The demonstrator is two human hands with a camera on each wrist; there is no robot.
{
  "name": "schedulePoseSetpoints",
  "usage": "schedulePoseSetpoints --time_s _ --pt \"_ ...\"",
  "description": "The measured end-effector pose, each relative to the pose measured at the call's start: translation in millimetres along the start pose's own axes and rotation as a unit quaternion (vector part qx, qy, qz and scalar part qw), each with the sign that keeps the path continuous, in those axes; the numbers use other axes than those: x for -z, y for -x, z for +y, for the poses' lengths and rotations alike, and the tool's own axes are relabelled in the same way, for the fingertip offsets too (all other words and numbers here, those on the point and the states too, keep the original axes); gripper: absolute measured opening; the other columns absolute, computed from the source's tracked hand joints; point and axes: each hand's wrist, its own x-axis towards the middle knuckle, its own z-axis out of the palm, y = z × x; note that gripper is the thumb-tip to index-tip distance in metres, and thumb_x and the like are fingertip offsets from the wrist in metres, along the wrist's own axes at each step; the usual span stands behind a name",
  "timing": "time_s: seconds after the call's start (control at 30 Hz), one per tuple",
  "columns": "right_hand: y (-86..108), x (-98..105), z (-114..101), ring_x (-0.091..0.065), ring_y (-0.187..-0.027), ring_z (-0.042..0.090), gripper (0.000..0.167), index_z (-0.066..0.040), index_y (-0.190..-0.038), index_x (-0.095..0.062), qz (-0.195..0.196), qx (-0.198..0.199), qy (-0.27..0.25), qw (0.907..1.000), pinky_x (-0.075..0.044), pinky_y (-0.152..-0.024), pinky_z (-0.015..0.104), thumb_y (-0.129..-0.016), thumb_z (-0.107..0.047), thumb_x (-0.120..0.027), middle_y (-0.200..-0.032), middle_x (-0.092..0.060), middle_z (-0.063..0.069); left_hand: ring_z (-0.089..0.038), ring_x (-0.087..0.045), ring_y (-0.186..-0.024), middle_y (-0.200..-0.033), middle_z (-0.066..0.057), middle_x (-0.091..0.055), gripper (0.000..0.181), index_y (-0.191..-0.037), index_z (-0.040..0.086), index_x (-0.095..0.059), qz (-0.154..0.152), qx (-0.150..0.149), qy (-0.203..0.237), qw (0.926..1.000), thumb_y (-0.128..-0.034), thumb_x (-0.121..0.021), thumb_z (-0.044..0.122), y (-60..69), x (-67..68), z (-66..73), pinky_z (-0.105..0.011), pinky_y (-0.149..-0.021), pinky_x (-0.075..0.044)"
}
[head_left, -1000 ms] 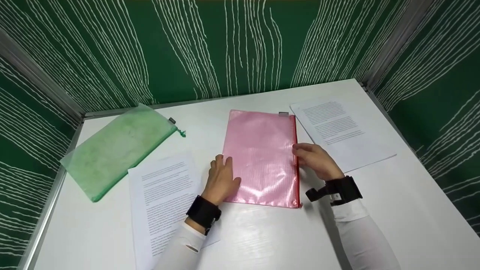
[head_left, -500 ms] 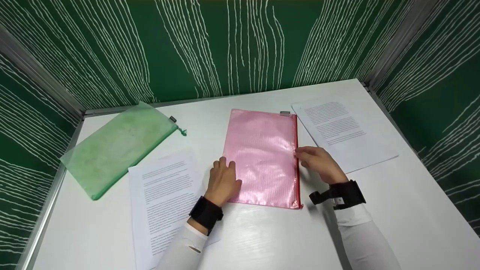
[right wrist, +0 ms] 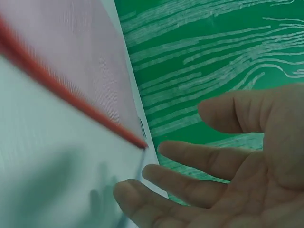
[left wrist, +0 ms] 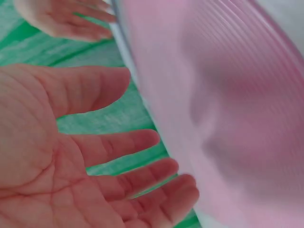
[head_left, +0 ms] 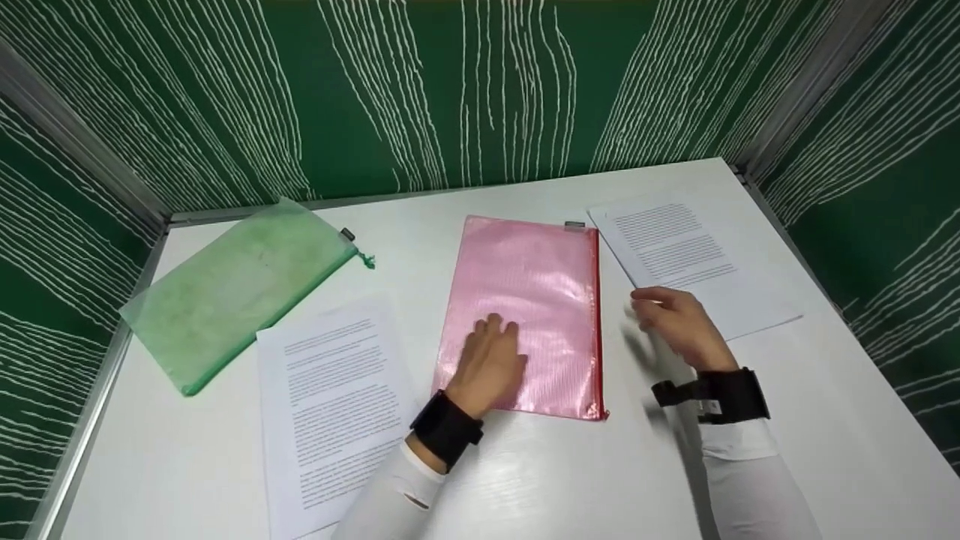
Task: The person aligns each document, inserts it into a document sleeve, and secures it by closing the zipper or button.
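Note:
A pink translucent zip pouch [head_left: 525, 292] with a red zipper edge lies flat at the middle of the table. Over its lower left part hovers my left hand [head_left: 487, 367], fingers extended, holding nothing; the left wrist view shows its spread fingers [left wrist: 118, 147] above the pink surface [left wrist: 171, 109]. To the right of the zipper, my right hand [head_left: 684, 328] is in the air near the corner of the right-hand papers, its fingers loosely spread with nothing in them. In the right wrist view the red zipper [right wrist: 71, 97] passes left of that hand [right wrist: 228, 166].
At the left lies a green zip pouch [head_left: 247, 292], tilted, with a cord on its zipper. Printed papers [head_left: 341, 420] overlap its lower edge. Another stack of printed papers [head_left: 697, 262] lies at the back right. Green walls [head_left: 517, 97] enclose the white table [head_left: 540, 480].
My right hand has let go of the zipper edge and moved right. My left hand has shifted from the pouch's left edge to over its lower part. The pink pouch has barely moved.

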Motion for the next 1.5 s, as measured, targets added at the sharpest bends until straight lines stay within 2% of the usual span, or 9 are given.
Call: schedulePoseSetpoints --time_s 0.1,0.17,0.43,0.63,0.77,0.97,1.1,1.33,1.5 --pt "1.7 13 8 -0.056 -0.098 0.026 0.048 -0.003 -0.129 -0.049 0.045 0.009 0.032 0.9984 -0.044 -0.066 0.023 -0.093 -0.035 -0.049 -0.123 -0.053 0.023 -0.022 -0.048 -0.106 -0.12 -0.009 -0.049 0.044 -0.126 0.004 -0.051 -0.049 -0.007 0.06 0.997 -0.0894 -0.056 0.027 -2.3 -0.6 21.6 -0.032 -0.089 -0.045" --pt "2.9 22 13 -0.052 -0.107 0.03 0.049 0.001 -0.129 -0.049 0.071 0.016 0.042 0.9964 -0.042 -0.08 0.027 -0.094 -0.034 -0.047 -0.129 -0.049 0.024 -0.017 -0.048 -0.11 -0.123 -0.007 -0.049 0.046 -0.131 0.007 -0.047 -0.074 -0.02 0.096 0.9924 -0.0904 -0.054 0.028 -4.7 -2.8 35.2 -0.028 -0.093 -0.043" --pt "-1.0 50 34 -0.031 -0.127 0.046 0.048 0.005 -0.128 -0.048 0.136 -0.009 0.106 0.9849 -0.031 -0.098 0.054 -0.094 -0.029 -0.041 -0.141 -0.034 0.026 -0.006 -0.05 -0.103 -0.119 -0.004 -0.053 0.043 -0.13 0.01 -0.047 -0.122 -0.088 0.185 0.9711 -0.0905 -0.051 0.026 -23.8 -21.6 73.2 -0.018 -0.09 -0.041" --pt "-7.8 59 50 -0.019 -0.129 0.053 0.051 0.012 -0.13 -0.04 0.122 -0.016 0.164 0.9788 -0.021 -0.103 0.059 -0.092 -0.022 -0.043 -0.144 -0.017 0.034 -0.009 -0.053 -0.109 -0.121 -0.006 -0.057 0.046 -0.133 0.012 -0.044 -0.152 -0.054 0.263 0.9512 -0.0901 -0.051 0.029 -40.5 -39.1 97.4 -0.021 -0.092 -0.041" --pt "-8.2 57 56 -0.01 -0.129 0.056 0.062 0.014 -0.136 -0.026 0.066 -0.045 0.192 0.9782 -0.016 -0.103 0.062 -0.092 -0.027 -0.043 -0.142 -0.006 0.04 -0.009 -0.048 -0.118 -0.128 -0.004 -0.053 0.05 -0.134 0.014 -0.043 -0.154 0.013 0.31 0.9381 -0.0872 -0.054 0.03 -46.7 -48.1 111.4 -0.023 -0.096 -0.039" --pt "-0.3 53 51 -0.029 -0.115 0.058 0.059 0.018 -0.127 -0.038 0.049 -0.065 0.246 0.966 -0.028 -0.093 0.063 -0.088 -0.027 -0.046 -0.125 -0.03 0.045 -0.013 -0.046 -0.12 -0.131 -0.004 -0.051 0.054 -0.134 0.016 -0.043 -0.142 0.101 0.382 0.9077 -0.0836 -0.057 0.031 -52.1 -54.7 123.2 -0.027 -0.096 -0.039" --pt "6.8 52 47 -0.033 -0.1 0.059 0.053 0.015 -0.115 -0.047 0.056 -0.09 0.273 0.9562 -0.034 -0.073 0.06 -0.086 -0.029 -0.047 -0.109 -0.038 0.042 -0.015 -0.049 -0.116 -0.132 -0.005 -0.05 0.056 -0.132 0.014 -0.045 -0.144 0.139 0.456 0.8669 -0.0814 -0.059 0.032 -56.1 -55.9 127.3 -0.03 -0.094 -0.04" --pt "13.1 53 50 -0.042 -0.077 0.045 0.053 0.023 -0.108 -0.044 0.057 -0.102 0.286 0.9512 -0.038 -0.062 0.046 -0.084 -0.024 -0.043 -0.097 -0.032 0.04 -0.022 -0.053 -0.089 -0.099 -0.01 -0.054 0.042 -0.114 -0.004 -0.052 -0.076 0.212 0.644 0.7314 -0.0749 -0.061 0.009 -62.7 -63.8 132.1 -0.04 -0.082 -0.049" --pt "14.8 59 53 -0.045 -0.059 0.029 0.053 0.024 -0.107 -0.04 0.036 -0.118 0.266 0.9561 -0.04 -0.048 0.033 -0.081 -0.021 -0.043 -0.096 -0.027 0.038 -0.018 -0.05 -0.065 -0.079 -0.008 -0.05 0.018 -0.089 0.003 -0.054 -0.053 0.231 0.672 0.7013 -0.0729 -0.062 0.005 -64.9 -68.3 129.9 -0.034 -0.067 -0.05"
